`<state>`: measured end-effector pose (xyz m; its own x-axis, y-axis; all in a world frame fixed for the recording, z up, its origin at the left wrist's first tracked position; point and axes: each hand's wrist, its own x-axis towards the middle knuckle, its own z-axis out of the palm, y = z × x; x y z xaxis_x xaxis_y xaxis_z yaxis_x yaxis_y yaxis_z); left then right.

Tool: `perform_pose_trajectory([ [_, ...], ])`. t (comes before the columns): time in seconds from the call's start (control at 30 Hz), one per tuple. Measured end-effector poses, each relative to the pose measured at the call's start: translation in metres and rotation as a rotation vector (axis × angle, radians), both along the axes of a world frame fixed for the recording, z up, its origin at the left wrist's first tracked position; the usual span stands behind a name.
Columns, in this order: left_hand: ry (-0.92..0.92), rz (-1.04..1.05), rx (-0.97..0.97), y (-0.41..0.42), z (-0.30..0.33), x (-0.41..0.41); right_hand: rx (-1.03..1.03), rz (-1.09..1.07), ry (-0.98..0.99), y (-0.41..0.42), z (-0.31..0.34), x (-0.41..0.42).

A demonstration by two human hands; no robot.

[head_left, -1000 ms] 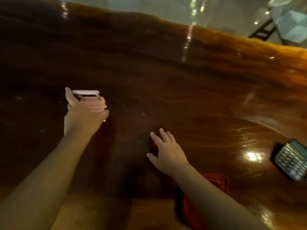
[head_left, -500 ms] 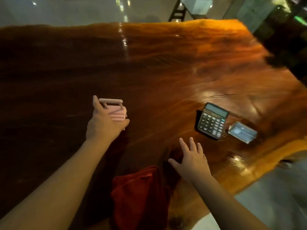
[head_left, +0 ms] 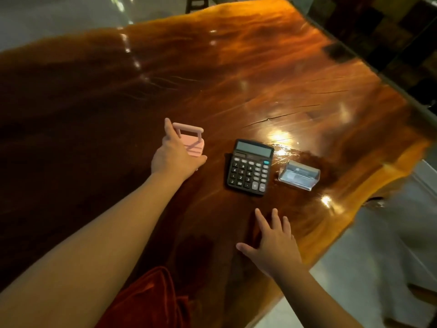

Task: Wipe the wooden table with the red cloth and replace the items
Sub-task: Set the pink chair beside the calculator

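My left hand (head_left: 176, 157) grips a small pink holder with a handle (head_left: 191, 140), which is at or just above the glossy wooden table (head_left: 260, 74). To its right lies a black calculator (head_left: 250, 167), and beyond that a clear plastic card holder (head_left: 298, 174). My right hand (head_left: 272, 242) rests flat on the table near the front edge, fingers spread, holding nothing. The red cloth (head_left: 151, 301) lies bunched at the table's near edge, partly hidden under my left forearm.
The table's irregular live edge runs along the right and front, with pale floor (head_left: 369, 263) beyond it. A dark chair or stool (head_left: 196, 3) stands past the far edge. A dark tiled wall (head_left: 390, 36) is at the upper right.
The view has swung right, bringing the calculator and clear card holder into sight. My left hand, still gripping the pink holder, now sits close to the calculator. My right hand stays flat on the table.
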<state>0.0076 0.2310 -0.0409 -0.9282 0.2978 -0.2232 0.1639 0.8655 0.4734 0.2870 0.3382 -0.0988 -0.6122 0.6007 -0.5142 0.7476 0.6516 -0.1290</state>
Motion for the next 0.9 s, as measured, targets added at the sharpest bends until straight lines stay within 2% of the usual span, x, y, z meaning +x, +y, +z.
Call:
perform_pose_trajectory([
  [0.2, 0.029, -0.055, -0.016, 0.047, -0.019, -0.001, -0.027, 0.037, -0.018, 0.003, -0.006, 0.0],
  [0.47, 0.042, -0.075, -0.017, 0.058, -0.023, -0.005, -0.046, 0.028, 0.008, 0.004, -0.01, 0.0],
  [0.67, 0.024, -0.068, -0.019, 0.017, -0.019, 0.002, -0.038, 0.02, -0.004, 0.003, -0.01, -0.001],
  [0.9, -0.077, -0.077, -0.103, -0.081, -0.009, 0.02, -0.064, -0.025, -0.042, -0.002, 0.004, -0.009],
])
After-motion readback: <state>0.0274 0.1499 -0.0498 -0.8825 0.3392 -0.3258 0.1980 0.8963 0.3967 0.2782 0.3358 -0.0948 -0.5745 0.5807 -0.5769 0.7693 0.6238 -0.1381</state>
